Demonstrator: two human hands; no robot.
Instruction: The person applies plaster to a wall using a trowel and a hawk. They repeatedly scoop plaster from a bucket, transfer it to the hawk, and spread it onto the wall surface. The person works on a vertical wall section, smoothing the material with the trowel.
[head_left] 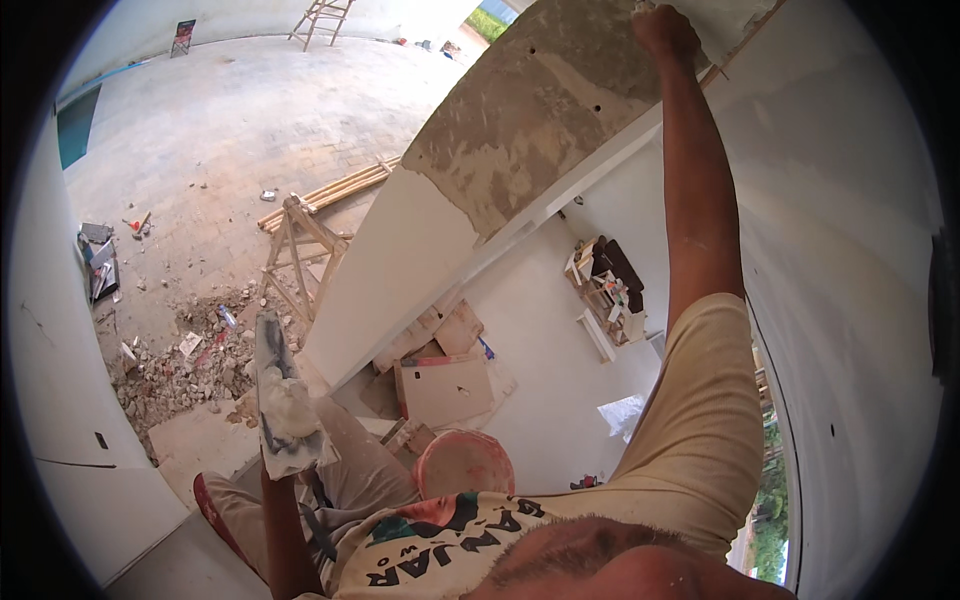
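**Loaded low, clenched high**

Grips from beneath, with the left hand (274, 482), a board (270, 355) bearing white plaster (292, 410). Clenches the right hand (667, 36) around a pale object (643, 6), too cropped to identify, over a grey patch (540, 110).

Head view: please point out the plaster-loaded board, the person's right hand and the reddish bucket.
Plaster-loaded board (270, 350): head view, on its grey-smeared upper part.
Right hand (668, 36): head view, on the middle of the hand.
Reddish bucket (466, 435): head view, on its far rim.
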